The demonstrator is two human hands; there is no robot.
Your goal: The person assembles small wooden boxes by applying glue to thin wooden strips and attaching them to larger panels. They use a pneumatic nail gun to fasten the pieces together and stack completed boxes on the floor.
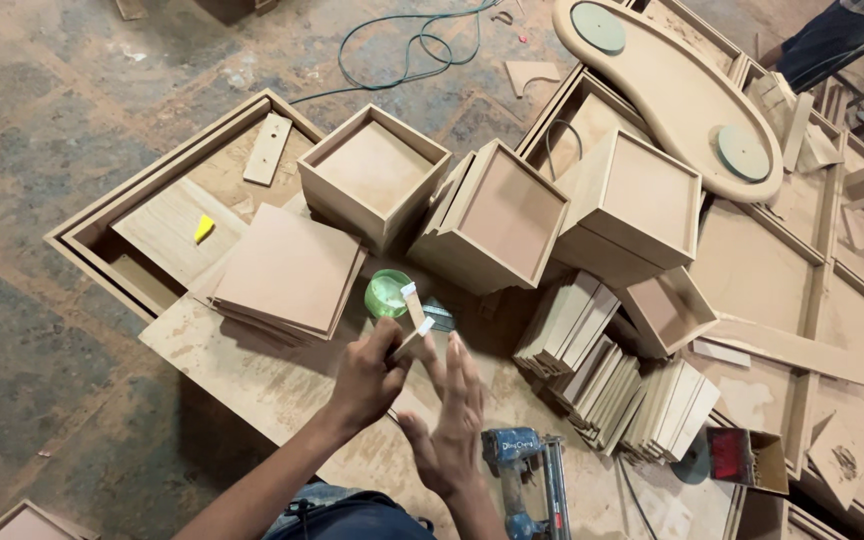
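My left hand [370,378] grips a thin wooden stick [414,312] with a pale, glue-smeared tip. The stick points up toward a small green glue tub [388,294]. My right hand [449,420] is held flat and open beside the left hand, fingers straight, holding nothing. Both hands hover over a dusty wooden board [252,370]. A stack of square brown panels [287,270] lies just left of the tub.
Three open wooden boxes [374,172] [502,215] [637,205] stand behind the tub. Stacks of cut boards [602,375] lie to the right. A blue nail gun [527,470] rests near my right wrist. A green cable [412,45] and another person's leg [832,35] are farther back.
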